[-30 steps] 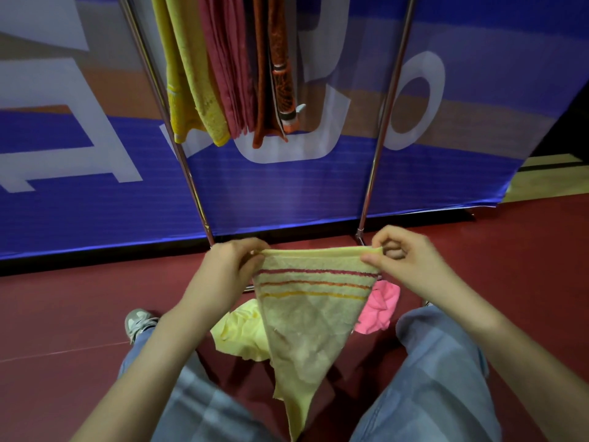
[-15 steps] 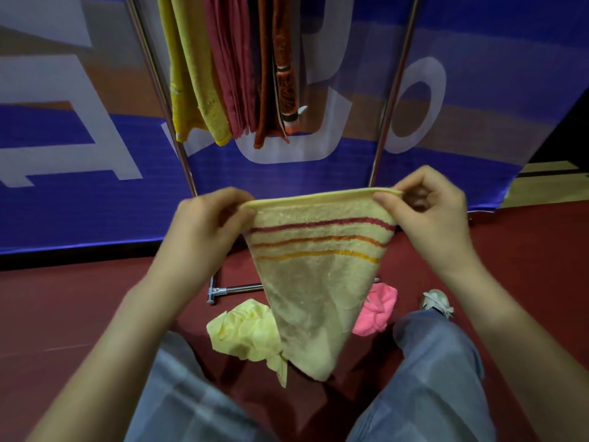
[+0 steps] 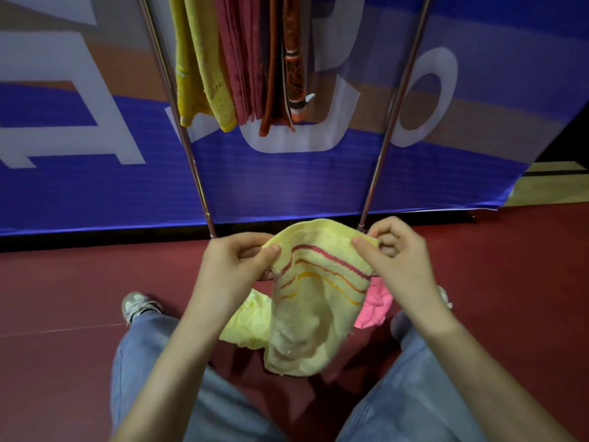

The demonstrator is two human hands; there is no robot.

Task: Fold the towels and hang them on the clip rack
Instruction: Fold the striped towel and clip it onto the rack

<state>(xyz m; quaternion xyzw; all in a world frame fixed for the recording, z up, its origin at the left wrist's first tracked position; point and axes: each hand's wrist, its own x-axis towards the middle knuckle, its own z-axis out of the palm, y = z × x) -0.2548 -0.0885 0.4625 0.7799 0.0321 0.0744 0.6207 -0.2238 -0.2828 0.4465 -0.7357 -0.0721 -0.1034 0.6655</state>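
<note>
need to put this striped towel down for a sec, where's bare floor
Bare red floor lies left of the left shoe, and more to the right, below the blue banner. Between the legs it is crowded: a yellow cloth and pink cloth lie under the striped towel.

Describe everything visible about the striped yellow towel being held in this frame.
The striped yellow towel is pale yellow terry cloth with three thin stripes near its top: red, orange and yellow-orange. It hangs in the air above the red floor, its top edge bowed upward, its body drooping to a crumpled, rounded bottom. The left hand pinches the top left corner, the right hand the top right. It hides part of a yellow cloth and a pink cloth on the floor.
</note>
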